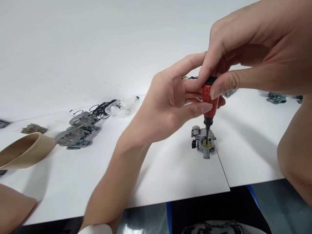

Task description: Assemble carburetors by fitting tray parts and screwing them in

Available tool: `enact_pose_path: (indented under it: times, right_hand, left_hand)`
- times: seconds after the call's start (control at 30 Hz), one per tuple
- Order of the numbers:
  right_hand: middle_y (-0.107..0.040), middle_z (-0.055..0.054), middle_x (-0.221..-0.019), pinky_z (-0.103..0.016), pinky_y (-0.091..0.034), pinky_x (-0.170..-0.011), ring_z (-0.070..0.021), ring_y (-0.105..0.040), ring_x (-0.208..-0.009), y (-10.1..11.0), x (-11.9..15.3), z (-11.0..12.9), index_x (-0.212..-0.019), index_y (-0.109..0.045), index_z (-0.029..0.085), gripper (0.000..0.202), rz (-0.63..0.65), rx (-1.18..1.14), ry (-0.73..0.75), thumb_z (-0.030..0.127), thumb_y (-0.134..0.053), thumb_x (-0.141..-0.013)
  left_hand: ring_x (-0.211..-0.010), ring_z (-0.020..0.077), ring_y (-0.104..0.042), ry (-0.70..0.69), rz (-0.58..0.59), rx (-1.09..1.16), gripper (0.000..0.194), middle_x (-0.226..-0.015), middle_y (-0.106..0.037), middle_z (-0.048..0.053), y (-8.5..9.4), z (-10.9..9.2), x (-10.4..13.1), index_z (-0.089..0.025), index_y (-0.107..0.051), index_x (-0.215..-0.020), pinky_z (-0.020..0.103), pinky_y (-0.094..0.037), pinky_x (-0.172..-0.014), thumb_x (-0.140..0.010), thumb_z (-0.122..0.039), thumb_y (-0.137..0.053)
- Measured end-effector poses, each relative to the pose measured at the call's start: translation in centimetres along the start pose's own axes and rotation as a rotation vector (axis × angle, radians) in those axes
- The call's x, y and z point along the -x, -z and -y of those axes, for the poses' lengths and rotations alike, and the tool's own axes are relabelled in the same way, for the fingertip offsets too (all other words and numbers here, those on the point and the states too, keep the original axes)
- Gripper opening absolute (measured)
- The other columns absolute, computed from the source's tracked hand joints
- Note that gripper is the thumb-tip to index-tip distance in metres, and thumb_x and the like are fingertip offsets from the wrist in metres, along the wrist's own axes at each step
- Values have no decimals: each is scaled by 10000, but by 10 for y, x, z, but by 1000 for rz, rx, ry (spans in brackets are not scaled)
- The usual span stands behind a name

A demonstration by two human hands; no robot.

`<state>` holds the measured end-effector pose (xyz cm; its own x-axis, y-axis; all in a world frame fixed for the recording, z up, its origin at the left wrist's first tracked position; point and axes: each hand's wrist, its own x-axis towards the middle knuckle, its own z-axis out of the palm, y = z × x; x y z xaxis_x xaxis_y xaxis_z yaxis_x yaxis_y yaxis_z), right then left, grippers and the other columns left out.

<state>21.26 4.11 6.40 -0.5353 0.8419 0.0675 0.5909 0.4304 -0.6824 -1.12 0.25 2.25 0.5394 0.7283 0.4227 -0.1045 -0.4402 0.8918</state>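
A screwdriver (210,100) with a red and black handle stands nearly upright in the head view. The fingers and thumb of my right hand (246,61) pinch the top of its handle. Lower on the same handle, my left hand (170,100) closes its thumb and fingers around it. The tip reaches into the round bore of a small grey metal carburetor (203,150), where a brass-coloured disc shows. That carburetor rests on the white table close to a seam, and neither hand touches it. My fingers hide part of the handle.
On the left of the white table (165,175) are more grey carburetors (76,131), a beige bowl (40,148), a pile of small parts (34,128), black rings (103,109) and a clear plastic bag (122,107). Another carburetor (276,97) lies at the right. Another person's arm (16,203) shows lower left.
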Motion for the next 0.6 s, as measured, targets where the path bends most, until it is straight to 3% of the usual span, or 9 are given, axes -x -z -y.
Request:
enact_pose_path:
  times: [0.1,0.23,0.3,0.37,0.43,0.47,0.53,0.6]
  right_hand:
    - [-678,39,-1091,-255,-567,-727,-228,-661,-1094,-4,-3,1,-1031,-691,230,478,9,162,16,619,-459,-879]
    - [-676,36,-1047,-220,-539,-634,-268,-623,-1149,-4,-3,13,-893,-713,220,677,-105,168,-74,685,-221,-892]
    - [-656,51,-1080,-243,-512,-642,-246,-618,-1139,-3,-1,16,-947,-704,228,643,-224,178,-12,676,-249,-878]
    - [-634,60,-1088,-276,-502,-688,-177,-635,-1060,-4,3,8,-1062,-676,244,479,-294,171,116,602,-414,-881]
    - [-627,46,-1037,-269,-513,-704,-104,-642,-889,-14,9,-10,-1134,-646,249,387,-182,139,221,509,-591,-853]
    - [-622,31,-1007,-249,-517,-662,-82,-623,-786,-24,13,-21,-1155,-632,246,417,-30,119,233,507,-641,-830]
    - [-603,-19,-1032,-260,-524,-592,-113,-594,-732,-50,22,-43,-1220,-588,256,558,187,141,108,532,-735,-758]
    - [-574,-50,-1084,-294,-521,-606,-135,-579,-725,-83,30,-59,-1186,-594,243,579,289,113,95,578,-746,-739]
  left_hand:
    - [-817,164,-705,-41,2,-63,304,-876,-684,0,-2,-3,0,-154,-617,-1038,316,-624,-710,-770,-34,-692]
    - [-683,151,-699,-64,-133,-87,346,-794,-681,-21,-6,2,-2,-145,-584,-995,298,-616,-594,-716,-101,-784]
    - [-624,145,-692,-28,-195,-82,319,-700,-669,-38,-7,6,-4,-147,-561,-939,272,-596,-555,-719,-118,-789]
    - [-587,126,-678,-4,-230,-87,290,-649,-653,-51,-8,8,-5,-152,-541,-867,239,-574,-537,-720,-126,-790]
    - [-571,107,-665,-4,-231,-95,297,-667,-642,-54,-9,8,-6,-149,-534,-816,227,-569,-534,-698,-127,-806]
    - [-566,102,-660,-10,-222,-93,308,-682,-637,-54,-10,8,-6,-147,-535,-807,228,-572,-534,-684,-131,-817]
    - [-562,95,-654,-30,-200,-98,321,-685,-623,-55,-9,8,-6,-144,-546,-804,218,-564,-523,-664,-142,-836]
    - [-567,97,-658,-53,-166,-102,295,-690,-622,-49,-4,6,-5,-146,-581,-836,191,-528,-476,-675,-133,-828]
